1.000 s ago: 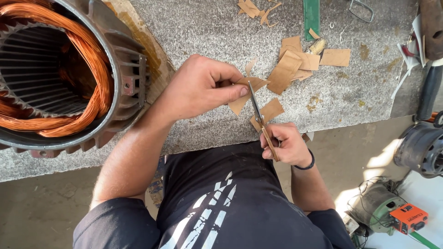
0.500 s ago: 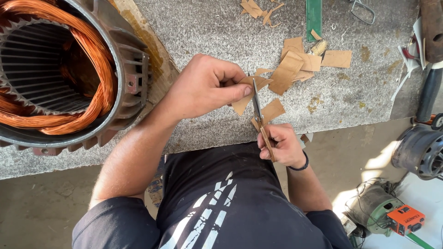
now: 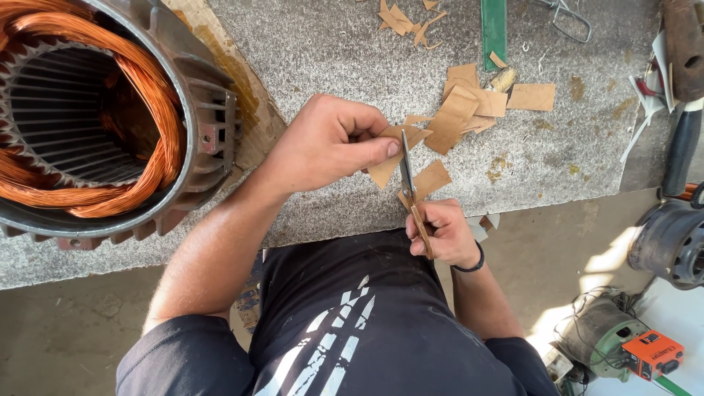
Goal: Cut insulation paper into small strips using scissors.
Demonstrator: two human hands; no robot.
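A brown paper strip point(image 3: 400, 152) sits pinched between the thumb and fingers of the left hand point(image 3: 330, 143), held just above the front edge of the desk point(image 3: 330, 51). The strip sticks out from the fingertips toward the right, where the blades of the scissors point(image 3: 409, 180) cross it. The right hand point(image 3: 444, 235) is closed around the scissor handles, just below the strip and off the desk edge; the blades look nearly closed on the paper, though that is hard to tell from this angle. A cut piece of the same paper hangs just right of the blades. Further back on the desk lies a loose pile of paper pieces point(image 3: 473, 103), near the left hand but apart from it. To the left stands a large motor housing point(image 3: 110, 125) with copper windings inside, beside the left forearm. A green strip point(image 3: 493, 29) lies at the far edge.
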